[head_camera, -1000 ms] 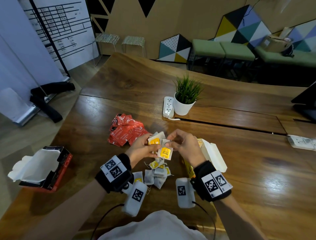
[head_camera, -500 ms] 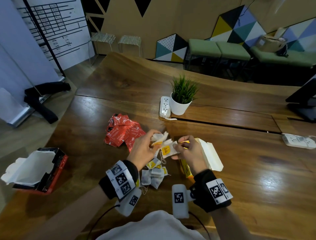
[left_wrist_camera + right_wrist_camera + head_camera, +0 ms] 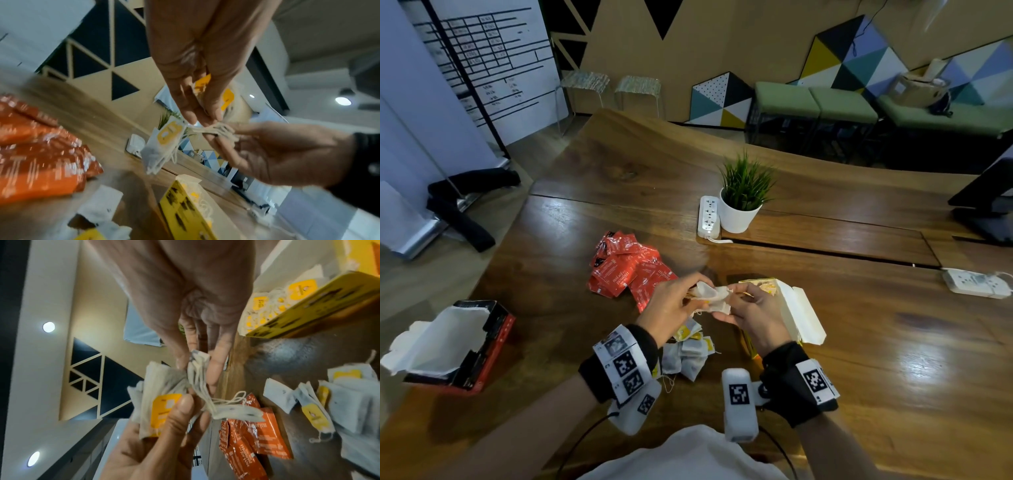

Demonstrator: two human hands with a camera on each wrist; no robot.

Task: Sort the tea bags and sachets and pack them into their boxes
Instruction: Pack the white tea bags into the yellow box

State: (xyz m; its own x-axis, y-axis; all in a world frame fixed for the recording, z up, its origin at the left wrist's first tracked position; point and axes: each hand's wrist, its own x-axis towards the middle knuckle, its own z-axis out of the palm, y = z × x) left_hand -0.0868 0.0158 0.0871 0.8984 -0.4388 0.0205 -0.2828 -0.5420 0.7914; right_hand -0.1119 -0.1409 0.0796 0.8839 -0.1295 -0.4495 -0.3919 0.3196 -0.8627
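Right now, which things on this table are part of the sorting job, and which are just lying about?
Job:
- tea bags in both hands
- loose tea bags
- red sachets
- yellow box, open, some tea bags inside
- red box, open

Lying about:
- potted plant
- power strip
- second power strip
- monitor stand

- I take this for an office lounge or meeting space.
- My view runs over a long wooden table [image 3: 825, 342] with a power strip [image 3: 709, 216] beside a potted plant [image 3: 741, 200] near its far edge.
- A whiteboard [image 3: 482, 58] with a drawn grid stands at the left.
- Green benches [image 3: 815, 102] line a wall of coloured triangle panels [image 3: 849, 54].
- A monitor base [image 3: 986, 209] sits at the table's right edge.
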